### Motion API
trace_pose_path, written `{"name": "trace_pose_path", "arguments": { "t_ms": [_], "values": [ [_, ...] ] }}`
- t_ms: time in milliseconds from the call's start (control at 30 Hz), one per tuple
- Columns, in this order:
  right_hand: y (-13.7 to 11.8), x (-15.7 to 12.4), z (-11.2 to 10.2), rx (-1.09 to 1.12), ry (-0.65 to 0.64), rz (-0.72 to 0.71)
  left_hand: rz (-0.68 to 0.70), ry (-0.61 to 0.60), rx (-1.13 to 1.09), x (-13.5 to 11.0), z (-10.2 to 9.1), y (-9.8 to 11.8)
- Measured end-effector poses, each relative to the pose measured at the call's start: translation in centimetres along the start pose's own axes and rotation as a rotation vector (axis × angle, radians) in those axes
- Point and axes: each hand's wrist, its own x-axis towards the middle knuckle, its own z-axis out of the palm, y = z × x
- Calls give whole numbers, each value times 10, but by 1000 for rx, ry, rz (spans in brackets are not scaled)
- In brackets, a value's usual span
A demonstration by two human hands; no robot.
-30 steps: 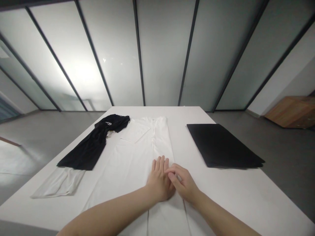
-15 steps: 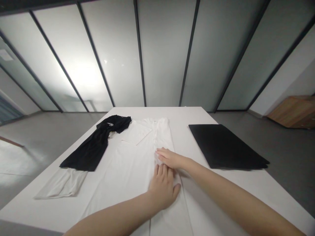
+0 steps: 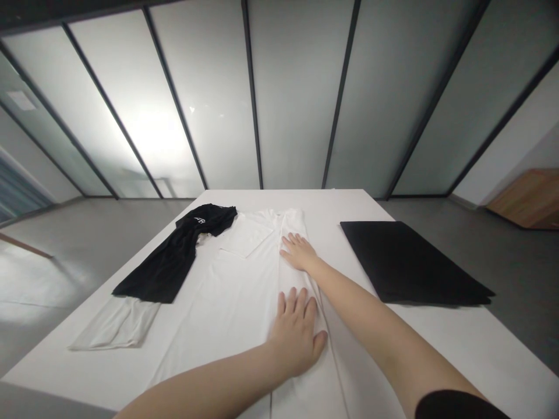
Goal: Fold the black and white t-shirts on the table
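A white T-shirt (image 3: 227, 302) lies spread lengthwise on the table, its right side folded inward as a long strip. One sleeve lies flat on its far left part. My left hand (image 3: 297, 331) rests palm down on the folded strip, fingers spread and pointing away from me. Farther up the same strip, my right hand (image 3: 299, 251) lies flat with its fingers apart. Neither hand grips the cloth. The shirt's near end runs out of view below my left forearm.
A black T-shirt (image 3: 161, 262) with white lettering lies at the left, over a folded whitish cloth (image 3: 116, 326). On the right sits a flat black board or stack (image 3: 410, 262). The white table (image 3: 358, 203) ends before frosted glass panels.
My right hand has slid away from me up the folded strip and its fingers have spread. My left hand stays almost in place, its fingers a little wider apart.
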Motion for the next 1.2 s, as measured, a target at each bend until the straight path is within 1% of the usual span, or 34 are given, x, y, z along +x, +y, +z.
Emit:
{"name": "trace_pose_path", "arguments": {
  "t_ms": [100, 200, 267, 333, 400, 467, 567, 667, 767, 867, 967, 1033, 1100, 1167, 1200],
  "values": [
    [2, 6, -3, 2, 30, 27, 6, -5, -4, -1, -3, 0],
    [2, 3, -6, 2, 80, 30, 19, -6, 0, -1, -5, 0],
    [2, -2, -7, 11, 154, 6, 17, -17, 2, 0, -6, -1],
    [4, -8, -7, 33, 184, -41, 12, -35, 7, 0, -6, -1],
    [6, -14, -7, 53, 146, -79, 20, -51, 10, -1, -5, -3],
    [9, -18, -6, 57, 88, -76, 39, -58, 13, -4, -4, -8],
    [10, -27, -6, 53, 57, -37, 91, -60, 31, -12, -2, -21],
    [7, -38, -5, 47, 43, 21, 201, -51, 51, -23, -6, -38],
    [-1, -52, -3, 42, 39, 82, 316, -66, 46, -37, -16, -55],
    [-11, -69, 1, 36, 35, 147, 402, -85, 24, -52, -29, -72],
    [-24, -91, 4, 24, 23, 180, 492, -91, -11, -64, -46, -88],
    [-36, -106, 5, 15, 9, 185, 531, -118, -39, -66, -60, -93],
    [-48, -120, 7, 7, -13, 199, 507, -172, -53, -60, -74, -89],
    [-59, -129, 9, -4, -31, 221, 378, -218, -37, -45, -84, -76],
    [-63, -132, 9, -12, -30, 229, 279, -218, -22, -36, -86, -67]
  ]
}}
